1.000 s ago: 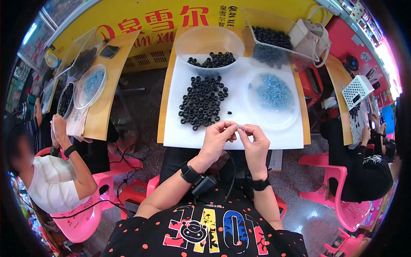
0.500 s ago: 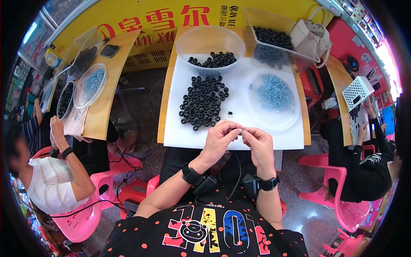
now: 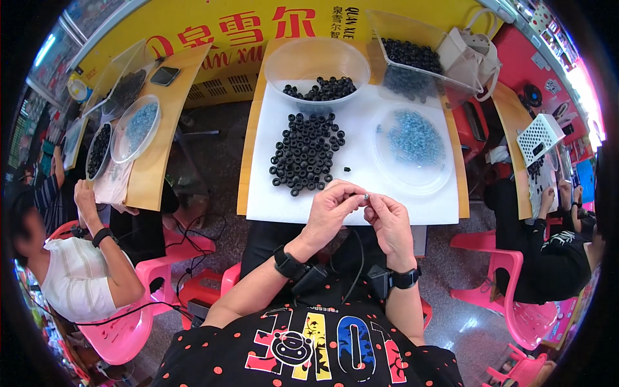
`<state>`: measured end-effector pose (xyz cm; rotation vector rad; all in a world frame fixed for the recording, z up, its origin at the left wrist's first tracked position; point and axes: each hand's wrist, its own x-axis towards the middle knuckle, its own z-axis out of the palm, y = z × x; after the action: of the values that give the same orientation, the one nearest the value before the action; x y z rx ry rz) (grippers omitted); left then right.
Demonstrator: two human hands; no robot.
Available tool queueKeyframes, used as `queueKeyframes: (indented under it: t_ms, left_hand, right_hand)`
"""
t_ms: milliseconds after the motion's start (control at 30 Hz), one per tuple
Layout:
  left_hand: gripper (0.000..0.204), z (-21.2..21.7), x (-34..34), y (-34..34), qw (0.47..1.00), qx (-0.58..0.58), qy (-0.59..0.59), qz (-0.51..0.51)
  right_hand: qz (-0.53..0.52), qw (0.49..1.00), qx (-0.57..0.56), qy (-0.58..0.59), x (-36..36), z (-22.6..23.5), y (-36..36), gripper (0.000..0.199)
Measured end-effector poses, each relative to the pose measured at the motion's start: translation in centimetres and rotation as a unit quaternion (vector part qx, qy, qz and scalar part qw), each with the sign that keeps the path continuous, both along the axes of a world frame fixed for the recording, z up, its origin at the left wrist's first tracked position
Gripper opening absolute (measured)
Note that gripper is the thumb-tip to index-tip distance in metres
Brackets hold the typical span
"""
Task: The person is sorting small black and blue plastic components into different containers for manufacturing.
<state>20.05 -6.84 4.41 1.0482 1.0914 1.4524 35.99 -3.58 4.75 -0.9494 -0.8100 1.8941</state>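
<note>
Over the near edge of the white mat (image 3: 361,142), my left hand (image 3: 330,211) and my right hand (image 3: 391,220) meet fingertip to fingertip. A tiny bluish-grey piece (image 3: 366,197) shows between the pinched fingers of my left hand; its exact kind is too small to tell. My right thumb and forefinger are pressed together right beside it, and whatever they hold is hidden. Ahead of my left hand lie many loose black ring-shaped beads (image 3: 303,151). Beyond my right hand is a clear round lid (image 3: 431,186) bearing small pale-blue pieces (image 3: 412,140). One small black bit (image 3: 347,169) lies between them.
A clear round tub (image 3: 316,58) with black beads stands at the mat's far side. Behind it to the right are a clear bin (image 3: 406,29) of black beads and a white bag (image 3: 469,59). People sit at tables on the left and right, on pink chairs (image 3: 509,277).
The tiny piece at my fingertips shows more plainly now, as my right fingers have shifted slightly. The beads, tub and lid stay where they were.
</note>
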Motion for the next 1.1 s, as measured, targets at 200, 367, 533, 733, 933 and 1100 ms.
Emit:
queueKeyframes:
  t_ms: [200,367,533,733,933,1100]
  left_hand:
    - [0.012,-0.3,-0.1,-0.1,0.998,-0.003,0.057,-0.004]
    - [0.011,-0.1,0.2,-0.3,1.000,-0.018,0.010,-0.010]
    - [0.019,-0.4,0.2,-0.3,0.998,-0.033,-0.039,-0.026]
    - [0.029,1.0,-0.8,-0.3,0.993,-0.054,-0.033,-0.099]
    - [0.025,0.6,-1.0,-0.3,0.995,-0.036,0.010,-0.097]
    - [0.021,1.0,-0.9,-0.3,0.996,-0.027,0.016,-0.083]
  right_hand:
    - [-0.018,0.999,0.025,-0.018,0.4,0.0,0.1,0.015]
    - [-0.069,0.996,0.064,-0.005,-0.1,0.5,-0.3,0.016]
    - [-0.107,0.991,0.074,-0.007,-0.7,1.0,-0.5,0.017]
    - [-0.030,0.994,0.090,-0.062,0.6,-0.2,-0.1,0.016]
    - [-0.032,0.999,0.040,0.011,0.3,0.0,-0.2,0.011]
    - [-0.044,0.997,-0.013,0.066,0.2,-0.2,-0.3,0.012]
